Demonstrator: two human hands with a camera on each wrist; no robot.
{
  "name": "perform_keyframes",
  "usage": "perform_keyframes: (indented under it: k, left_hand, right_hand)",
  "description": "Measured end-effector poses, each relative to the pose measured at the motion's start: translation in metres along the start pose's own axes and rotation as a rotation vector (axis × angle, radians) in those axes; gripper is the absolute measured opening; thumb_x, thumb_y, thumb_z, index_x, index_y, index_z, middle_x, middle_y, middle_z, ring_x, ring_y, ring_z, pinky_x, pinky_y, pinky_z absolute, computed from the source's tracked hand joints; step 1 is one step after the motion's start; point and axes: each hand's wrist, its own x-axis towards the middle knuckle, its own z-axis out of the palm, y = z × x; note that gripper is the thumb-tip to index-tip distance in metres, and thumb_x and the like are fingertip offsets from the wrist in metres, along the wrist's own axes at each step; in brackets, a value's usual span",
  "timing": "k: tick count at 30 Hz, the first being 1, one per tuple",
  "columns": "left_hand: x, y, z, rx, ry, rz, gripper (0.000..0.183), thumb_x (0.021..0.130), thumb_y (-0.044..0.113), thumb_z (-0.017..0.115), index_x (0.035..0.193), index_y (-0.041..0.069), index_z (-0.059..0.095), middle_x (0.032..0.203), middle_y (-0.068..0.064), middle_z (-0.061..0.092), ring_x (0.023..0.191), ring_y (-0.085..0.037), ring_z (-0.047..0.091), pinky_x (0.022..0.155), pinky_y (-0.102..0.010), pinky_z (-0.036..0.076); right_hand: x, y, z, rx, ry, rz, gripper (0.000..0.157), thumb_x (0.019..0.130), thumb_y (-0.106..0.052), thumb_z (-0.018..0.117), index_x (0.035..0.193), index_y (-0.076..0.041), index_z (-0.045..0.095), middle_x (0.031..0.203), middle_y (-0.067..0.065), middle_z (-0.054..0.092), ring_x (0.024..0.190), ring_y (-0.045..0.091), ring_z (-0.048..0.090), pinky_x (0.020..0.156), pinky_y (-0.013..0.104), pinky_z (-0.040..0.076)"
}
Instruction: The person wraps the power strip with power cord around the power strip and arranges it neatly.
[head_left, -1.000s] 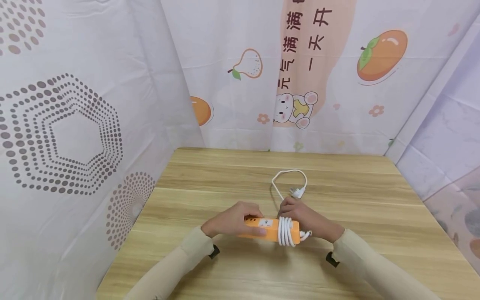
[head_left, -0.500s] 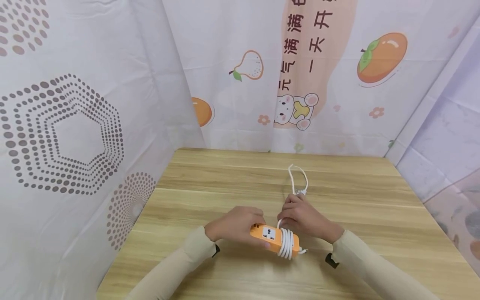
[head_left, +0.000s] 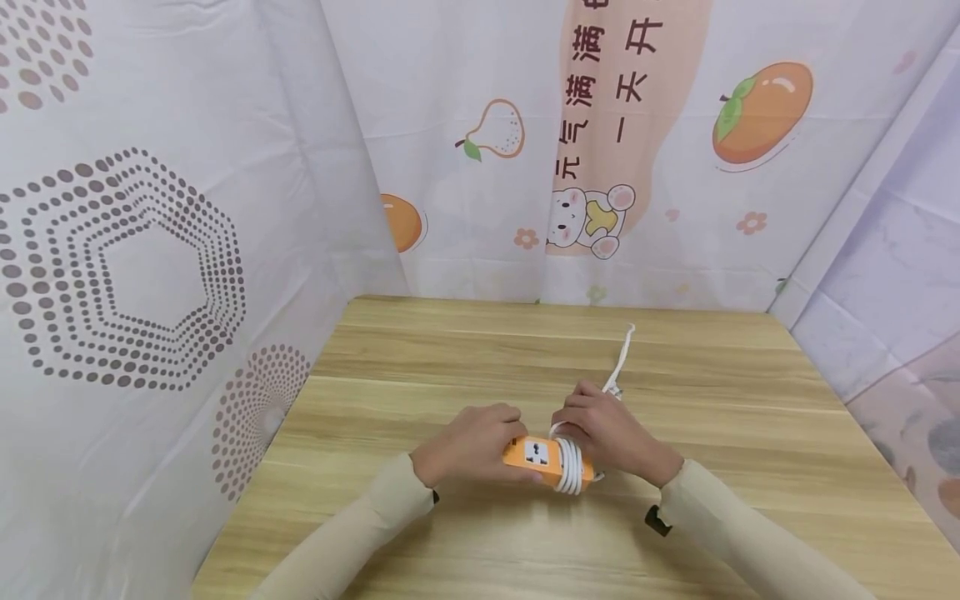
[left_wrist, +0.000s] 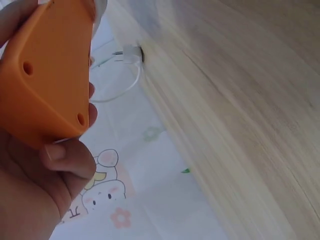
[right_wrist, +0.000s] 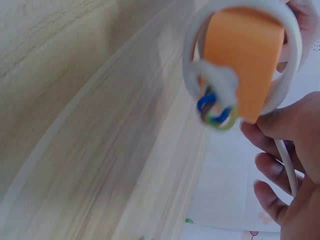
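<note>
An orange power strip [head_left: 534,452] is held up over the table in the head view, a socket face showing on top. My left hand [head_left: 474,446] grips its left end; the left wrist view shows its plain underside with screw holes. White cord [head_left: 570,467] is wound several times round the right end. My right hand [head_left: 603,429] holds the cord just beyond the coils, and the cord runs through its curled fingers in the right wrist view. Coloured inner wires [right_wrist: 215,110] show at the strip's end. Beyond the right hand, the white plug [left_wrist: 131,54] lies on the table.
A wood-grain table [head_left: 420,358] lies under both hands. Printed curtains [head_left: 465,75] close off its back, and more hang at the left [head_left: 150,450] and right sides. Dark bands [head_left: 657,521] show at the wrists.
The right hand has drawn the cord round the strip. The cord's free loop beyond that hand has swung right and narrowed. The strip dipped and tilted, then rose slightly, still in the left hand.
</note>
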Motion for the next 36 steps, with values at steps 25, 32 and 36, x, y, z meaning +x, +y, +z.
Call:
perform_keyframes:
  k: [25,32,36]
  left_hand:
    - [0.004,0.006,0.017,0.321,0.14,-0.284,0.065,0.085,0.075,0.065,0.083,0.011,0.072,0.079,0.001,0.056,0.065,-0.013,0.05,0.042,-0.028,0.04]
    - [0.005,-0.002,0.021,0.323,0.137,-0.368,0.067,0.089,0.077,0.056,0.081,0.012,0.068,0.074,0.001,0.052,0.064,-0.017,0.051,0.043,-0.029,0.039]
    - [0.006,-0.004,0.022,0.31,0.129,-0.398,0.069,0.092,0.077,0.053,0.083,0.01,0.067,0.072,0.001,0.05,0.062,-0.017,0.049,0.043,-0.029,0.038]
  right_hand:
    - [0.011,-0.014,-0.011,-0.189,-0.031,0.168,0.009,0.088,-0.009,0.081,0.097,-0.009,0.078,0.083,-0.003,0.063,0.076,0.015,0.054,0.062,0.028,0.051]
    - [0.007,-0.015,-0.009,-0.148,-0.005,0.15,0.008,0.091,-0.01,0.079,0.099,-0.01,0.079,0.082,-0.005,0.061,0.074,0.013,0.051,0.057,0.023,0.047]
    - [0.007,-0.015,-0.007,-0.144,-0.003,0.153,0.009,0.093,-0.009,0.077,0.101,-0.009,0.079,0.084,-0.003,0.063,0.075,0.014,0.052,0.058,0.025,0.05]
